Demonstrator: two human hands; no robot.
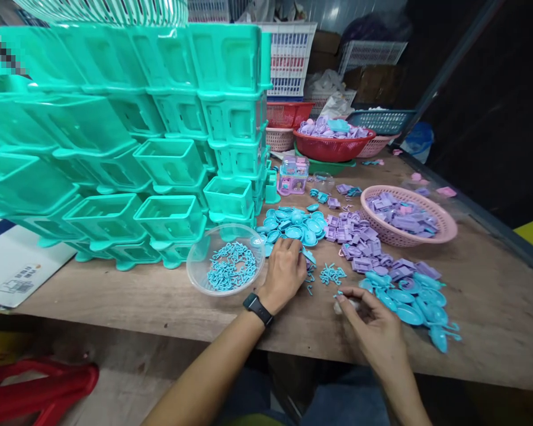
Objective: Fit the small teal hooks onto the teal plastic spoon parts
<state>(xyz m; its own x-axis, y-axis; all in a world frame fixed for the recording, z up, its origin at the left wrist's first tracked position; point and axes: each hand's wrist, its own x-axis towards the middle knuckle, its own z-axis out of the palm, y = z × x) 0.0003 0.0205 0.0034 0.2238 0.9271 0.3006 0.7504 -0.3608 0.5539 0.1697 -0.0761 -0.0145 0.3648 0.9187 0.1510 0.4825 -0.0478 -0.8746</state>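
My left hand [286, 272], wearing a black watch [257, 309], is curled around a blue plastic piece [309, 257] at the near edge of a pile of blue oval parts [293, 225]. Its fingertips are partly hidden. In a pinch of thumb and forefinger, my right hand [375, 322] holds a small blue hook-shaped part [337, 294]. Something whitish and clear [347, 305] shows beneath those fingers. Between both hands lies a small heap of blue hooks [333, 274]. A clear bowl [196, 278] full of similar blue hooks [233, 266] stands left of my left hand.
Stacked green plastic boxes [169, 216] rise at the left. Loose purple parts [355, 236] and blue parts [411, 299] spread rightward. Farther back are a pink basket [446, 228] of purple pieces, a small purple toy house [293, 174] and a filled red basket [333, 149].
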